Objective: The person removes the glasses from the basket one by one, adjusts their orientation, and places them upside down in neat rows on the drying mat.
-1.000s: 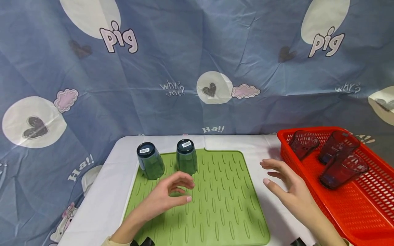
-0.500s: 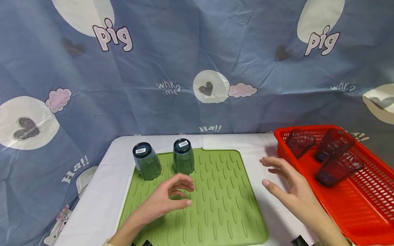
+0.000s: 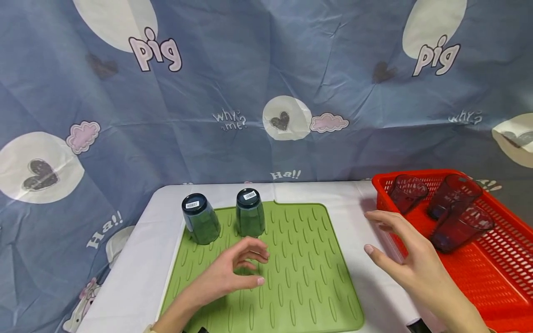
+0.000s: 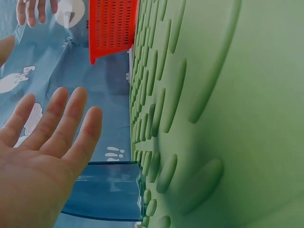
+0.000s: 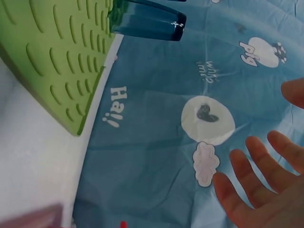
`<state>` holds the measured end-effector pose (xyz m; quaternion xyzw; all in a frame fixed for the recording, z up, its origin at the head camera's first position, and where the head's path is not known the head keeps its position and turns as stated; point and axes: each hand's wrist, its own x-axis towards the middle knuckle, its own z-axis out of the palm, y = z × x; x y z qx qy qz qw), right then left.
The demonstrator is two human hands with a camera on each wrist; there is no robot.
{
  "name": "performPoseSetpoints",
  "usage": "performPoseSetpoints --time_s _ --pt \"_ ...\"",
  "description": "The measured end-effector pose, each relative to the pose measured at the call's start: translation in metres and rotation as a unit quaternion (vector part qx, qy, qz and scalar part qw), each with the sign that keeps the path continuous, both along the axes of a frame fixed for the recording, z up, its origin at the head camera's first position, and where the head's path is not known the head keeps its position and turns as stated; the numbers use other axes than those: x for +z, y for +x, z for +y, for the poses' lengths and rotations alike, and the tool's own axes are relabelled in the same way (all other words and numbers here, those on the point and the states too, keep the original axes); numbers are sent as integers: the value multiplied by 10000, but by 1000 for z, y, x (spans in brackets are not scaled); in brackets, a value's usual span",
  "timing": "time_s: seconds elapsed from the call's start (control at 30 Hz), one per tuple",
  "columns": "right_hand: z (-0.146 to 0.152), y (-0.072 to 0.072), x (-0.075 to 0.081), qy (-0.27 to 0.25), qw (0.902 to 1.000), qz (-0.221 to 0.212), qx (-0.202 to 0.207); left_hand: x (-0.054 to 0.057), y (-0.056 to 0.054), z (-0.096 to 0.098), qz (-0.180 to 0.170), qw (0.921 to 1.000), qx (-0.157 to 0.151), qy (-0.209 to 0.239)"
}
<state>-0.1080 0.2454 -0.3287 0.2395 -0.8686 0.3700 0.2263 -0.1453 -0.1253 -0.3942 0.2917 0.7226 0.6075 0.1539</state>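
My left hand (image 3: 235,270) hovers above the green ribbed mat (image 3: 300,263), its fingers relaxed and nothing in its grasp. Two blue-tinted glasses stand upside down at the mat's far left: the outer glass (image 3: 201,222) and, to its right, a second glass (image 3: 250,215), each with a white label on its base. In the left wrist view, one glass (image 4: 107,190) shows just beyond the palm. My right hand (image 3: 412,263), likewise holding nothing, is in the air between the mat and the red basket (image 3: 487,282). Several glasses (image 3: 461,226) lean inside that basket.
The mat lies on a white-covered table (image 3: 133,277). Behind it hangs a blue printed cloth (image 3: 233,152). The basket's raised wall (image 3: 385,199) borders the right side.
My right hand has moved slightly to the right, towards the basket. The left hand has barely moved. The head view has shifted a little; the glasses stay where they were.
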Motion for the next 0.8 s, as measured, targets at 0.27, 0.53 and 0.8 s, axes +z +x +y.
performPoseSetpoints --time_s 0.27,0.53,0.8 --pt "7 8 15 273 9990 -263 -241 -1 -1 1 -83 9999 -77 -49" --pt "14 14 28 542 9972 -342 -376 -1 -1 2 -142 9998 -125 -91" --pt "29 11 30 855 9958 -304 -126 -2 0 1 -164 9997 -149 -61"
